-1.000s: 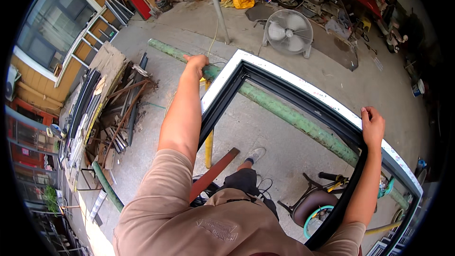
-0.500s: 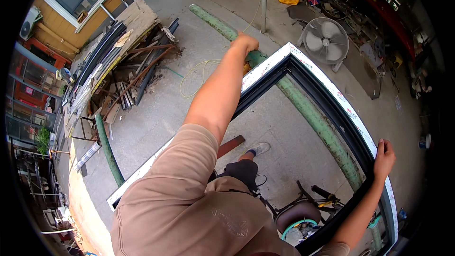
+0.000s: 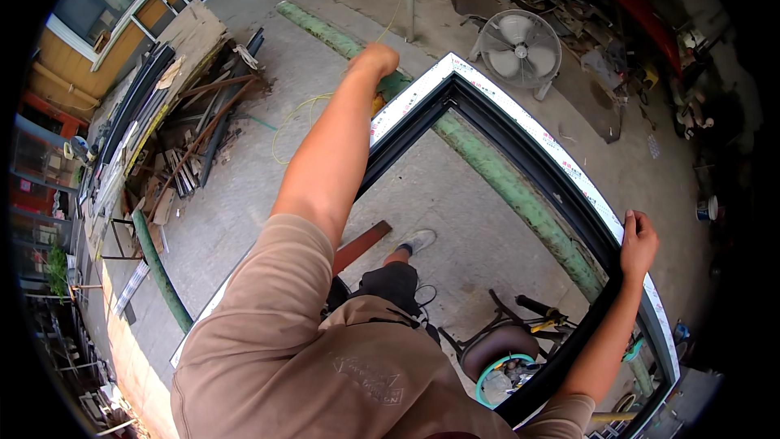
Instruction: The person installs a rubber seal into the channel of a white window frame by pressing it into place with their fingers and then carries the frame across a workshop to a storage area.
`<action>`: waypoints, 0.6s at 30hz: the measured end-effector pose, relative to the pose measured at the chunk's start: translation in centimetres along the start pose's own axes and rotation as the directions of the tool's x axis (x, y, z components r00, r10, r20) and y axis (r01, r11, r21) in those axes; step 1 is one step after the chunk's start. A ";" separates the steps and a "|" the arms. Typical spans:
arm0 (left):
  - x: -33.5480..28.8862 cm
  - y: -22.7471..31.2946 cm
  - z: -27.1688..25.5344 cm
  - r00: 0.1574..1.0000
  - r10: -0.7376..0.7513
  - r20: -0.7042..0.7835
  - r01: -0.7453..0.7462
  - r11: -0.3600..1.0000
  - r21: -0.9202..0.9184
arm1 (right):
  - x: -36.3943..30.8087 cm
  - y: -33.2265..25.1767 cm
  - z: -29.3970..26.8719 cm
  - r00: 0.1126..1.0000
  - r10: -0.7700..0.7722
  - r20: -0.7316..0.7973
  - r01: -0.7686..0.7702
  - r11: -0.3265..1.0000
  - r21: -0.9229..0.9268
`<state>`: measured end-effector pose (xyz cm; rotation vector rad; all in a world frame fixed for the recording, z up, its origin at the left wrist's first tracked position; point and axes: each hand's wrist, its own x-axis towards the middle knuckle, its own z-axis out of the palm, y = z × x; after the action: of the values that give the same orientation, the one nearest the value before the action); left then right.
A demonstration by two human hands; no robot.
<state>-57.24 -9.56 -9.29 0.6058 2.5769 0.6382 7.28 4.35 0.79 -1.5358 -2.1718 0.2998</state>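
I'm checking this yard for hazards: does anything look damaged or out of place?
Yes: at left, scrap slats lie jumbled beneath a worn board, not neatly stacked. The green pipe under the black frame also looks worn, its colour patchy.

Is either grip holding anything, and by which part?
The right grip appears to hold the large frame by its white-faced outer side, near the black crossbar. The left grip is over the green pipe, fingertips hidden: hold cannot be told.
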 end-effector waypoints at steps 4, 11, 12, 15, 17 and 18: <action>0.8 -1.2 -0.4 0.999 -0.015 0.052 0.005 0.985 0.175 | 0.1 -0.6 0.2 1.000 -0.007 0.003 0.007 1.000 0.003; -4.6 2.4 -2.4 0.997 -0.054 0.046 0.042 0.973 0.228 | 0.0 0.0 0.1 1.000 -0.003 -0.014 0.003 1.000 -0.008; -5.3 2.5 -1.8 0.997 -0.053 0.047 0.041 0.973 0.229 | 0.1 -0.1 0.2 1.000 -0.002 -0.010 0.002 1.000 -0.010; -6.8 3.2 -1.0 0.831 0.124 -0.542 0.084 0.936 0.343 | 0.0 -0.7 0.2 1.000 -0.023 -0.019 0.023 1.000 -0.001; -8.4 5.6 -3.4 0.898 0.355 -0.259 -0.383 0.922 -0.065 | -0.2 -0.9 -0.1 0.999 -0.031 -0.011 0.030 0.999 -0.044; -8.4 5.8 -3.0 0.899 0.358 -0.253 -0.385 0.920 -0.067 | -0.1 -1.1 -0.1 0.999 -0.050 0.005 0.050 0.996 -0.077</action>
<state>-50.01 -10.08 -1.52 1.0568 2.6327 1.0348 6.45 3.86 1.34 -1.5206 -2.2445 0.2041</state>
